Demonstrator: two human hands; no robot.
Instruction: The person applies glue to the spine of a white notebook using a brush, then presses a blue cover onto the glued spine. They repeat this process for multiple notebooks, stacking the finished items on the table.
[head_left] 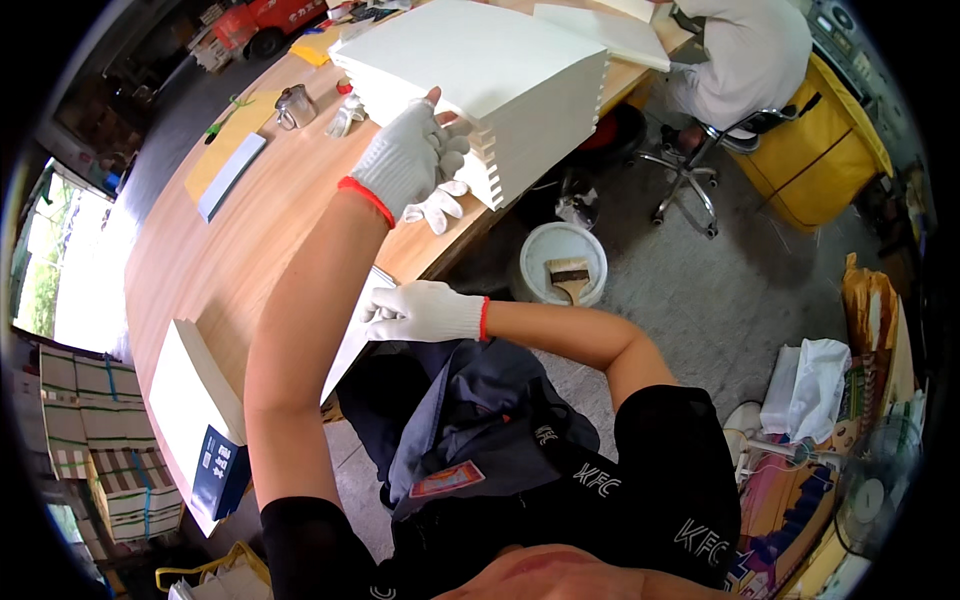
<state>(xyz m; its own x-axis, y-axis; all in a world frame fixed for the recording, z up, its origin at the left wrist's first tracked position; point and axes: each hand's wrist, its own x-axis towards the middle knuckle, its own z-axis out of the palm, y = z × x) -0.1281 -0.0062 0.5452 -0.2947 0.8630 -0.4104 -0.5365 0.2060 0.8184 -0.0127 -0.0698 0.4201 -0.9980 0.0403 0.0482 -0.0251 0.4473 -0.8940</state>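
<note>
My left hand (405, 158), in a pale grey glove with a red cuff, reaches over the table to the near corner of a tall stack of white boards (550, 130) with notched edges. Its fingers are spread at that corner, two bare fingertips showing. Just below it lies an empty white glove (436, 207). Nearer to me, my right hand (430, 310), in a white glove with a red cuff, is closed at the table's front edge. Its curled fingers rest by a white board (348, 352), partly covered by my left arm; what they pinch is hidden.
On the wooden table (300, 190) are a metal mug (295, 107), a grey-white strip (232, 178) and a white block with a dark blue end (195, 390). A white bucket with a brush (563, 262) stands right of the table. A person (750, 50) sits by a wheeled chair (690, 170).
</note>
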